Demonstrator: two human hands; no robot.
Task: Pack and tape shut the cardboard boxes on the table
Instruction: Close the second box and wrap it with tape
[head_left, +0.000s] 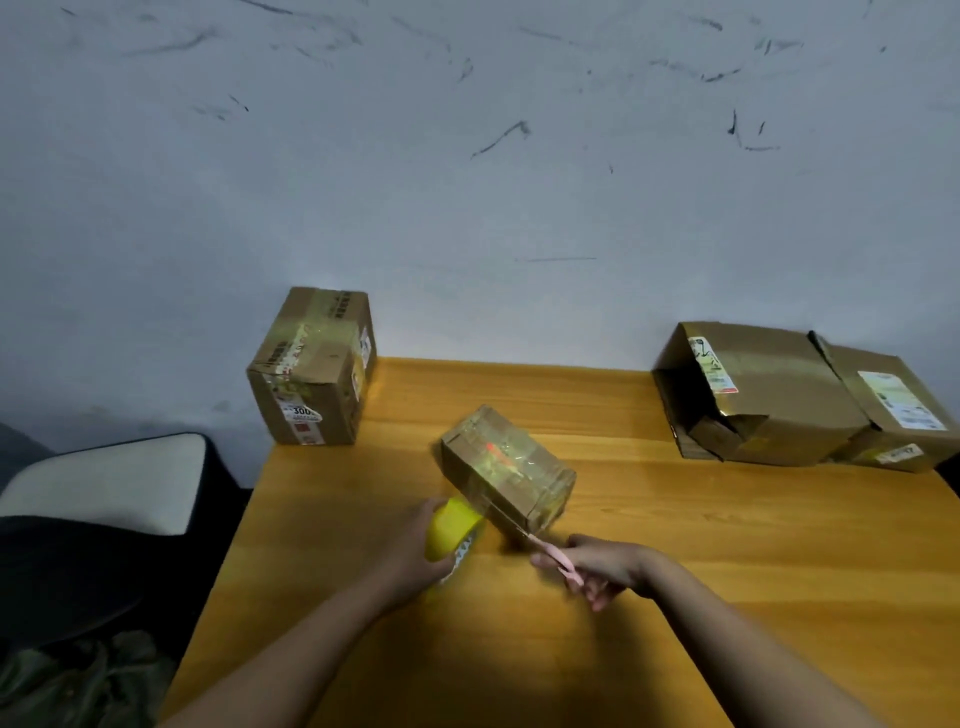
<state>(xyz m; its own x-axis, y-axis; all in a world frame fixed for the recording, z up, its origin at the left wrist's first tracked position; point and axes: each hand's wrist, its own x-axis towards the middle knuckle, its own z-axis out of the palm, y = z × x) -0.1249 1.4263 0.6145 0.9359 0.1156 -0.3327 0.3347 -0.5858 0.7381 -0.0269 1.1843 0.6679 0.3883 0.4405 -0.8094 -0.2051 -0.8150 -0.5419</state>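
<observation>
The right grip (597, 566), closed on pink-handled scissors (558, 558), points their blades up-left at the tape stretched between the small taped cardboard box (506, 467) just beyond and the yellow tape roll (451, 527) clasped in the left grip (415, 551).

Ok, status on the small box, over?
Left hand grips yellow tape roll. Right hand holds pink scissors at the tape. Small box wrapped. Nothing in the way.

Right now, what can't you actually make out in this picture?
Head view only:
- Scissor blades: thin and blurred against the small box; whether they have cut the tape is unclear.
- Tape roll: partly hidden by the left hand.
- Box labels: print too small.
- Rightmost box: cut off by the frame edge.
- Right hand fingers: blurred.
</observation>
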